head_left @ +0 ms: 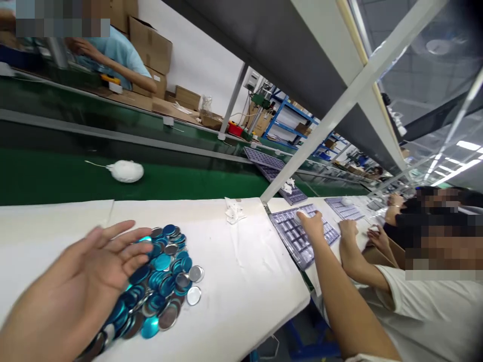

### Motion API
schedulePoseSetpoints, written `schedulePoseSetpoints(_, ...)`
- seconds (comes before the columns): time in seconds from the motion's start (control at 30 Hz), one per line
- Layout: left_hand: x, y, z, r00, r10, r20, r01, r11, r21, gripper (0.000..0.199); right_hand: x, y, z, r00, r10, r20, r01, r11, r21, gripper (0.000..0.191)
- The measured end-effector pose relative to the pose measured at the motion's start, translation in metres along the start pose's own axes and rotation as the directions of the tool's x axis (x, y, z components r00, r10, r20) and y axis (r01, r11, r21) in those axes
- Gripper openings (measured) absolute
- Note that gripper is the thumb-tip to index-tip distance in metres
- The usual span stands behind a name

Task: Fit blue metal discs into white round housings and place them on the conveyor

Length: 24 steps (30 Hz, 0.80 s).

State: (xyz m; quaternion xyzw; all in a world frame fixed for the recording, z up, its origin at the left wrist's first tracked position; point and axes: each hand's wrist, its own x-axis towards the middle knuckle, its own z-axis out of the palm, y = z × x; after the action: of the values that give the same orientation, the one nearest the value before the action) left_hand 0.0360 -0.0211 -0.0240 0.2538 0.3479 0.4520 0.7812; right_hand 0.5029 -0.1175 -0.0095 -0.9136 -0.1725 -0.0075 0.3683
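Observation:
My left hand (100, 271) reaches in from the lower left, palm turned towards me. Its fingers are apart and slightly curled, and nothing shows in the palm. Beside and partly behind it lies a heap of small round discs (162, 261), some shiny blue, some silver. The fingertips overlap the heap's upper left edge in view; I cannot tell whether they touch it. Two silver discs (194, 295) lie at the heap's right edge. My right hand is out of view.
White sheeting (241, 281) covers the table. Behind runs a green conveyor belt (188, 182) carrying a white rounded thing with a thin cord (127, 171). A crumpled white scrap (234, 211) lies near a slanted post (313, 143). At right, a co-worker's hand (312, 225) touches a compartmented tray (292, 234).

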Motion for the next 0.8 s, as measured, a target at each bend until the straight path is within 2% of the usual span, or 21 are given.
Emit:
schedulePoseSetpoints(0.1,-0.015,-0.007,0.018,0.999,-0.002,0.040,-0.004,0.990,0.144,0.022,-0.050,-0.023,0.004,0.983,-0.129,0.127,0.111,0.984,0.137,0.074)
schedulePoseSetpoints(0.17,-0.021,-0.014,0.023,0.994,-0.084,0.072,0.068,0.977,0.202,0.029,-0.105,-0.044,0.014,0.912,-0.300,0.281,0.215,0.931,0.296,0.085)
schedulePoseSetpoints(0.2,-0.024,-0.018,0.024,0.986,-0.133,0.103,0.109,0.973,0.204,0.032,-0.135,-0.055,0.021,0.829,-0.420,0.369,0.262,0.875,0.408,0.091)
schedulePoseSetpoints(0.23,-0.026,-0.021,0.025,0.973,-0.173,0.150,0.144,0.971,0.189,0.035,-0.164,-0.066,0.027,0.657,-0.614,0.438,0.292,0.742,0.603,0.098)
schedulePoseSetpoints(0.27,-0.028,-0.023,0.026,0.958,-0.205,0.201,0.174,0.971,0.164,0.037,-0.191,-0.078,0.034,0.490,-0.743,0.456,0.289,0.632,0.719,0.100)
schedulePoseSetpoints(0.3,-0.029,-0.024,0.026,0.943,-0.224,0.245,0.198,0.972,0.129,0.037,-0.212,-0.088,0.041,0.367,-0.805,0.465,0.299,0.576,0.761,0.101)
schedulePoseSetpoints(0.33,-0.030,-0.024,0.027,0.938,-0.225,0.263,0.211,0.974,0.082,0.037,-0.227,-0.097,0.046,0.271,-0.846,0.460,0.302,0.528,0.793,0.103)
schedulePoseSetpoints(0.37,-0.030,-0.024,0.026,0.944,-0.212,0.253,0.210,0.977,0.034,0.036,-0.236,-0.104,0.050,0.214,-0.865,0.455,0.305,0.501,0.810,0.101)
schedulePoseSetpoints(0.4,-0.028,-0.022,0.025,0.958,-0.185,0.218,0.192,0.981,-0.010,0.034,-0.238,-0.108,0.053,0.187,-0.871,0.455,0.313,0.491,0.813,0.094)
schedulePoseSetpoints(0.47,-0.025,-0.018,0.022,0.987,-0.115,0.116,0.124,0.989,-0.074,0.030,-0.228,-0.110,0.055,0.118,-0.848,0.517,0.374,0.520,0.768,0.068)
schedulePoseSetpoints(0.53,-0.022,-0.015,0.018,0.997,-0.060,0.054,0.064,0.994,-0.086,0.029,-0.212,-0.106,0.052,-0.037,-0.742,0.669,0.551,0.543,0.633,0.038)
schedulePoseSetpoints(0.57,-0.021,-0.014,0.016,0.997,-0.057,0.055,0.061,0.995,-0.078,0.031,-0.206,-0.104,0.051,-0.120,-0.657,0.744,0.656,0.510,0.556,0.029)
schedulePoseSetpoints(0.6,-0.021,-0.013,0.015,0.996,-0.063,0.065,0.067,0.996,-0.066,0.034,-0.202,-0.102,0.050,-0.183,-0.573,0.799,0.737,0.458,0.498,0.025)
schedulePoseSetpoints(0.63,-0.022,-0.013,0.015,0.994,-0.077,0.083,0.081,0.996,-0.048,0.038,-0.200,-0.101,0.050,-0.216,-0.517,0.828,0.786,0.411,0.462,0.024)
schedulePoseSetpoints(0.67,-0.022,-0.014,0.015,0.990,-0.097,0.101,0.100,0.995,-0.025,0.041,-0.201,-0.100,0.051,-0.227,-0.494,0.839,0.810,0.382,0.444,0.024)
schedulePoseSetpoints(0.8,-0.024,-0.017,0.019,0.986,-0.157,0.064,0.156,0.988,0.025,0.039,-0.209,-0.098,0.058,-0.206,-0.510,0.836,0.818,0.380,0.433,0.014)
